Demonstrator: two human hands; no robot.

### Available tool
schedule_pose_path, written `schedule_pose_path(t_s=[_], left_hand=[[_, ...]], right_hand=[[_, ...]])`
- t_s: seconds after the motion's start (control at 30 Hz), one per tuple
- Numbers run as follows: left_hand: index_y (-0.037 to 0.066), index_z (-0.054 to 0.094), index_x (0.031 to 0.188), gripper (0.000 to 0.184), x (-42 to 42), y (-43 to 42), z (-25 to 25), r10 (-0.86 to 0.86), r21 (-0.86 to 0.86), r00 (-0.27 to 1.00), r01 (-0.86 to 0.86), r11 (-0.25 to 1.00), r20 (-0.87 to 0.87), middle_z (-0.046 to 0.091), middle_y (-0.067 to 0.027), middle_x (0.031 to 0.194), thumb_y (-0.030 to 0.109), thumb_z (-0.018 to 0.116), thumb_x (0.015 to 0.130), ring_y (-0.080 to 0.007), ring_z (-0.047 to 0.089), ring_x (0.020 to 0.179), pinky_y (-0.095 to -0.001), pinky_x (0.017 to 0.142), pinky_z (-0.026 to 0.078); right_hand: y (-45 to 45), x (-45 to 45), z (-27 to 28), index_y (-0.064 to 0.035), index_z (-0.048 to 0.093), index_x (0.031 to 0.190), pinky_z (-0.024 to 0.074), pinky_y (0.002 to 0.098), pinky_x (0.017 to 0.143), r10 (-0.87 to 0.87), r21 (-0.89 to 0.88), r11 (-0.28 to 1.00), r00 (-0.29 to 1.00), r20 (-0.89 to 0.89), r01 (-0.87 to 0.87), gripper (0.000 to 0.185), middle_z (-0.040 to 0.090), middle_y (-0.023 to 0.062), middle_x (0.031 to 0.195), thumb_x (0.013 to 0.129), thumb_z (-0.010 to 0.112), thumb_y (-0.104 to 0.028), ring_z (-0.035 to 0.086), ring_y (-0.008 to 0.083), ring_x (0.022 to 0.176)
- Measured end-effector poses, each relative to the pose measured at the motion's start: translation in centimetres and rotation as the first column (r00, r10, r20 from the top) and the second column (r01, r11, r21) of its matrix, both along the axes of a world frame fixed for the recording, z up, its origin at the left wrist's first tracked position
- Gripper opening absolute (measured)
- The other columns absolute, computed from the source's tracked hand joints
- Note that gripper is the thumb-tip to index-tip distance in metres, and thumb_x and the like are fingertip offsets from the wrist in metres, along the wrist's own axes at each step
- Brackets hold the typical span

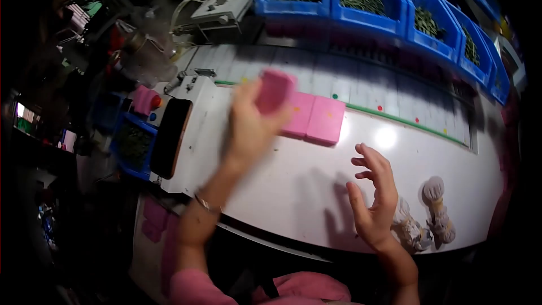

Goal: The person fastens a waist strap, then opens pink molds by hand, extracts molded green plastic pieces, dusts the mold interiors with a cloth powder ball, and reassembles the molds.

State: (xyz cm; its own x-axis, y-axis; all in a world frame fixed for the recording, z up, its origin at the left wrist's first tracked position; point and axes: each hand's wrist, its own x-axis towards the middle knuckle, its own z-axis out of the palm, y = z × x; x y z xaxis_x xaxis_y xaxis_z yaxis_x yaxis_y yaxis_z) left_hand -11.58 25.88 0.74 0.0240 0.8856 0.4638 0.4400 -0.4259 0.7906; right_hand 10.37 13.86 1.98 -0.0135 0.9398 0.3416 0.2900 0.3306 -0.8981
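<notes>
My left hand (248, 124) is raised over the worktable, slightly blurred, with its fingers around a pink box-like piece (275, 91), tilted so that a darker, seemingly hollow face shows. Just right of it, two flat pink blocks (326, 121) lie side by side on the white tabletop (293, 192), each with a small yellowish mark. My right hand (375, 200) hovers over the table's right half, fingers apart and curved, holding nothing. Closest to it are two whitish, cloth-like bundles (437, 209) with tan bands around their middles.
Blue bins (370, 3) holding small greenish parts line the back, above a pale slatted strip with a green edge (395, 118). At left lie a dark phone-like slab (171, 138), a red button (156, 101) and another blue bin (135, 141). A white device (223, 8) stands at the back left.
</notes>
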Motion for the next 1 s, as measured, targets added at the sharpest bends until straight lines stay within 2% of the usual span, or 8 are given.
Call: schedule_pose_path(t_s=[0.07, 0.1, 0.13, 0.3, 0.5, 0.63, 0.77, 1.0], left_hand=[[0.001, 0.065, 0.097, 0.023, -3.9, 6.0, 1.9, 0.204, -0.174, 0.977, -0.191, 0.966, 0.059, 0.064, -0.0022, 0.076, 0.006, 0.067, 0.075, -0.0093, 0.059, 0.065, -0.0246, 0.062, 0.047], [0.002, 0.066, 0.096, 0.026, -7.0, 9.8, 1.3, 0.304, -0.045, 0.934, -0.317, 0.947, -0.19, 0.066, -0.0036, 0.075, 0.011, 0.069, 0.071, -0.0083, 0.059, 0.066, -0.0249, 0.061, 0.046], [0.0, 0.066, 0.083, 0.041, -9.0, 12.8, 1.0, 0.416, -0.079, 0.879, -0.444, 0.893, -0.233, 0.065, -0.0206, 0.09, 0.026, 0.076, 0.053, -0.0298, 0.062, 0.085, -0.0373, 0.077, 0.048], [0.001, 0.068, 0.087, 0.048, -12.9, 19.5, -0.7, 0.559, -0.016, 0.695, -0.633, 0.774, -0.453, 0.065, -0.0192, 0.096, 0.034, 0.079, 0.055, -0.0327, 0.062, 0.093, -0.0386, 0.083, 0.048], [-0.003, 0.063, 0.101, 0.049, -10.5, 18.1, 0.4, 0.378, -0.052, 0.563, -0.603, 0.796, -0.735, 0.057, -0.0244, 0.11, 0.032, 0.072, 0.068, -0.0383, 0.052, 0.107, -0.0419, 0.092, 0.043], [-0.001, 0.058, 0.11, 0.05, -4.9, 13.2, 0.7, 0.354, 0.058, 0.689, -0.413, 0.909, -0.632, 0.05, -0.0234, 0.117, 0.025, 0.07, 0.069, -0.0376, 0.045, 0.111, -0.0424, 0.1, 0.035], [-0.001, 0.058, 0.109, 0.044, 1.1, 5.1, 0.8, 0.03, 0.065, 0.863, 0.004, 0.998, -0.504, 0.049, -0.0207, 0.116, 0.02, 0.068, 0.072, -0.0364, 0.046, 0.111, -0.042, 0.098, 0.037], [-0.003, 0.046, 0.125, 0.055, 5.7, -4.3, 0.8, -0.224, -0.219, 0.964, 0.191, 0.957, -0.14, 0.05, -0.0217, 0.115, 0.025, 0.064, 0.081, -0.0328, 0.052, 0.105, -0.0369, 0.091, 0.043]], right_hand=[[0.4, -0.1, -0.9, -0.0001, 0.05, 0.124, 0.0488, 0.0322, 0.079, -0.012, 0.008, 1.0, 0.979, 0.203, 0.01, 0.047, 0.047, 0.0181, 0.125, 0.078, 0.058, 0.005, 0.057, 0.0277, 0.101], [0.3, -0.1, -1.2, -0.0001, 0.05, 0.124, 0.0488, 0.0322, 0.079, -0.009, 0.023, 1.0, 0.98, 0.197, 0.005, 0.047, 0.047, 0.0181, 0.125, 0.078, 0.058, 0.005, 0.057, 0.0277, 0.101], [0.3, -0.1, -1.5, 0.0001, 0.052, 0.121, 0.0489, 0.0324, 0.08, 0.009, 0.008, 1.0, 0.974, 0.225, -0.011, 0.044, 0.047, 0.0183, 0.125, 0.078, 0.058, 0.005, 0.057, 0.0279, 0.101], [0.9, 0.3, -2.3, 0.0009, 0.057, 0.113, 0.0486, 0.0341, 0.082, 0.003, -0.016, 1.0, 0.964, 0.264, 0.002, 0.037, 0.048, 0.0193, 0.121, 0.076, 0.058, 0.005, 0.057, 0.0295, 0.099], [2.1, 0.2, -2.2, 0.0017, 0.049, 0.121, 0.0423, 0.0394, 0.092, -0.021, -0.026, 0.999, 0.945, 0.328, 0.032, 0.048, 0.042, 0.0214, 0.127, 0.074, 0.06, 0.002, 0.049, 0.0355, 0.11], [4.0, -0.6, -2.6, 0.0028, 0.037, 0.13, 0.0373, 0.0422, 0.097, -0.033, 0.011, 0.999, 0.894, 0.447, 0.032, 0.064, 0.036, 0.0248, 0.132, 0.072, 0.063, -0.002, 0.041, 0.039, 0.117], [6.8, -1.8, -3.9, 0.0029, 0.035, 0.131, 0.0364, 0.0442, 0.097, -0.101, 0.115, 0.992, 0.862, 0.497, 0.05, 0.07, 0.034, 0.0255, 0.133, 0.069, 0.066, -0.004, 0.04, 0.0403, 0.117], [6.3, -0.7, -2.9, -0.0016, 0.037, 0.13, 0.037, 0.0449, 0.095, -0.069, 0.17, 0.986, 0.898, 0.435, -0.006, 0.083, 0.038, 0.0248, 0.124, 0.056, 0.074, -0.011, 0.041, 0.0414, 0.112]])
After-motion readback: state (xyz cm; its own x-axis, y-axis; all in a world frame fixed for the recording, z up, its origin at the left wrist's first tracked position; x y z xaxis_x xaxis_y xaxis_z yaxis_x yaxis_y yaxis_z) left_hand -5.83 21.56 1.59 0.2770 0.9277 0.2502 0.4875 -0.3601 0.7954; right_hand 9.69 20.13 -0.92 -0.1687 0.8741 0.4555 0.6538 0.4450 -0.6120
